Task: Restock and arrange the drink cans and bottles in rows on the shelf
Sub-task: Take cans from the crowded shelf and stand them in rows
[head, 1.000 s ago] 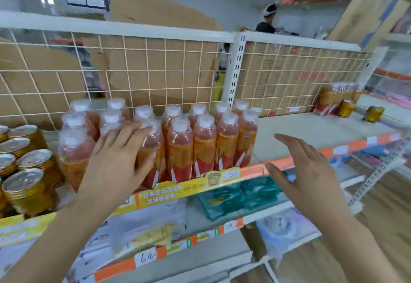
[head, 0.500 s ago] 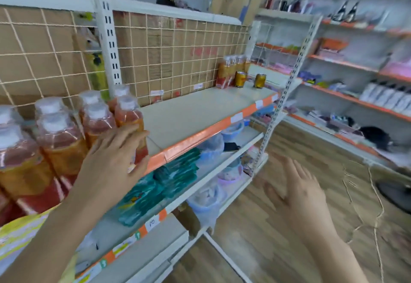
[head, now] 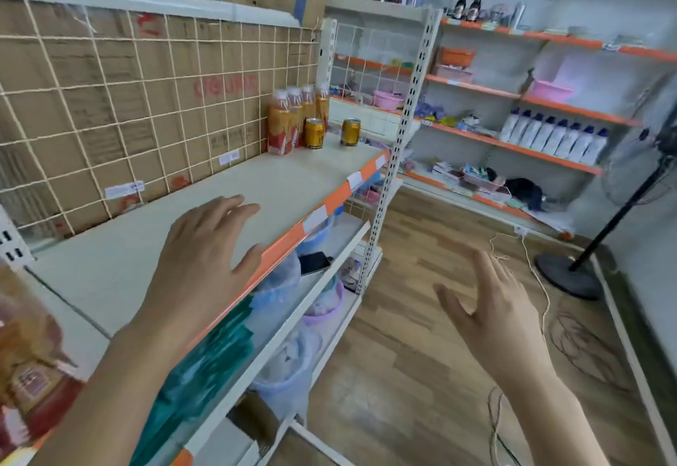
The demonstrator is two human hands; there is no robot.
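Step, we judged: fetch bottles (head: 289, 121), cans (head: 314, 133) at far end of shelf (head: 256, 179) | left hand (head: 205, 256), right hand (head: 491, 304): grips wide, empty | next: step closer

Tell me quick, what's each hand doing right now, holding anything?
Left hand: open, fingers straight, over the shelf near its front edge, holding nothing.
Right hand: open and spread, out past the shelf, holding nothing.

Bottle (head: 29, 363), left of left hand (head: 205, 256): cut by frame edge, label smeared, unreadable. Teal packets (head: 208, 359), below left hand: motion-blurred, kind unclear. Right hand (head: 491, 304): fingertips blurred. Bottle row (head: 293, 117), far beyond left hand: labels too small to read.
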